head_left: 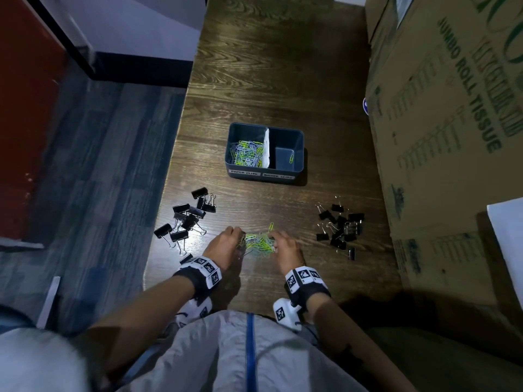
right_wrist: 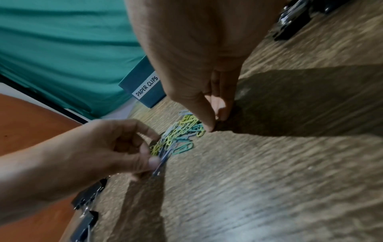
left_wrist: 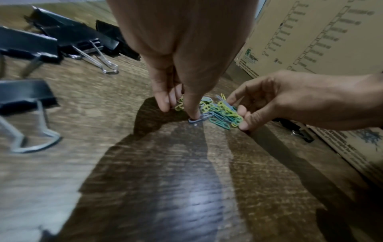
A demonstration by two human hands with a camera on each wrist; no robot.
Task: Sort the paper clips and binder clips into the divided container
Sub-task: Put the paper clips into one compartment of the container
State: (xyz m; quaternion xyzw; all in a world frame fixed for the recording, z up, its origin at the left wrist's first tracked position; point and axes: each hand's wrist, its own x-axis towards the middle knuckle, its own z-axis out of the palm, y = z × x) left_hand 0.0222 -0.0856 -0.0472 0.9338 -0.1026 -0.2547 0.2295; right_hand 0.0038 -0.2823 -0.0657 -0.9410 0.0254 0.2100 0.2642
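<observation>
Paper clips [head_left: 259, 242] yellow-green, teal, grey-blue; binder clips [head_left: 186, 216] black; container [head_left: 264, 169] dark blue-grey.

"PAPER CLIPS" — container [right_wrist: 145, 85]; "JUMBO ROLL TISSUE" — carton [head_left: 441, 131]

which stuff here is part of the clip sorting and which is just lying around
Part of the job:
- divided container
- loose paper clips, between the left hand and right hand
- large binder clips
- small binder clips

Just lying about:
- cardboard tissue box
- white sheet
</observation>
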